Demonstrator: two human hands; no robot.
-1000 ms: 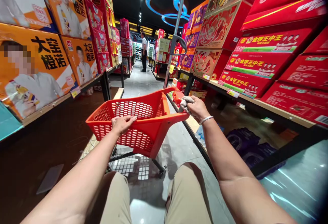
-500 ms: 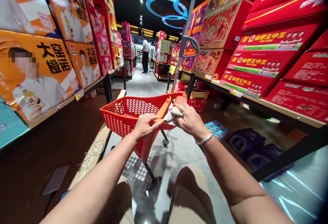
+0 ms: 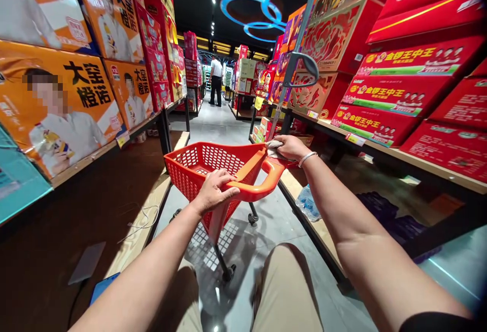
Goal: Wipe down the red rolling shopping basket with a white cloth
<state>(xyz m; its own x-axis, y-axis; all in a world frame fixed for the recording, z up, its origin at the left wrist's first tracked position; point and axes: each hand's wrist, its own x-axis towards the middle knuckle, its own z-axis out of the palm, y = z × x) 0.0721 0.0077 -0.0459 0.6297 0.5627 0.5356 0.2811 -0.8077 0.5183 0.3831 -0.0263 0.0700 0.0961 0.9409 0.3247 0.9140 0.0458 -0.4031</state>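
While the left hand's fingers grasp the handle and the right hand's clench a cloth at its far corner, the red cart, on the floor between shelf edges, could swivel on its casters if pushed unevenly.

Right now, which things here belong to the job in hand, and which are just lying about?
Job in hand:
red cart, left hand on it
pale cloth, in the right hand

Lying about:
orange boxes, left
red boxes, right
plastic-wrapped pack, lower right
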